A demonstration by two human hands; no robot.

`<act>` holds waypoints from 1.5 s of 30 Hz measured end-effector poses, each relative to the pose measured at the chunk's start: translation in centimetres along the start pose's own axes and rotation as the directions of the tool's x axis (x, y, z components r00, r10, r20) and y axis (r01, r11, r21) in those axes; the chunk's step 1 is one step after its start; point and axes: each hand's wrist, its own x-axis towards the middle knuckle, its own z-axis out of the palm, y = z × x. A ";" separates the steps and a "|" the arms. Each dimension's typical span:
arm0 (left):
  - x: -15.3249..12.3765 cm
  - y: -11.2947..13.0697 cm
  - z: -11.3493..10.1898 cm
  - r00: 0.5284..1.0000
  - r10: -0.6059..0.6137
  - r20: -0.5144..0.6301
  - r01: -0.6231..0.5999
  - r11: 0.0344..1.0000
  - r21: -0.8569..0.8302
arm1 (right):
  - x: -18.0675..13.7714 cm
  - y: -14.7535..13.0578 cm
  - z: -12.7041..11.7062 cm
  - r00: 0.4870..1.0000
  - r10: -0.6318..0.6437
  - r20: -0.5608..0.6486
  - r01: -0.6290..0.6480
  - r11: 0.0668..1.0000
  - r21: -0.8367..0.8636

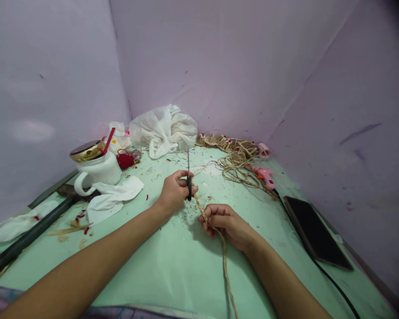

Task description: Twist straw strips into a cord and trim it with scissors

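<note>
the left hand (177,191) grasps slim metal scissors with black handles (189,189), blades pointing away; the right hand (225,222) pinches a tan, braided fibre cord (225,254), which runs from the left hand toward the near edge of the pale green tabletop (173,274). beyond both hands, tangled tan fibre strands (238,159) lie beside a pink glue gun (267,178).

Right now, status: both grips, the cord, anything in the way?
Left grip on scissors, tip pointing away. Right grip pinching cord, near length running off the bottom of view. Pink glue gun ahead right, likely not in the way.
</note>
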 end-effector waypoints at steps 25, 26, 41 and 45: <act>-1.1 0.1 -2.3 0.856 0.257 0.450 -0.514 0.322 0.795 | 0.4 -1.2 -1.6 0.895 -0.217 -0.390 0.191 0.976 -0.105; -1.2 0.1 -2.3 0.823 0.259 0.505 -0.561 0.236 0.793 | 0.4 -1.1 -1.6 0.895 -0.225 -0.385 0.199 0.974 -0.107; -1.2 0.2 -2.6 0.694 0.169 0.699 -0.680 -0.165 0.715 | 0.0 -1.6 -1.5 0.890 -0.177 -0.421 0.118 0.979 -0.164; -1.2 -0.1 -2.6 0.678 0.148 0.720 -0.698 -0.175 0.694 | -0.1 -1.7 -1.4 0.904 -0.167 -0.394 0.096 0.976 -0.193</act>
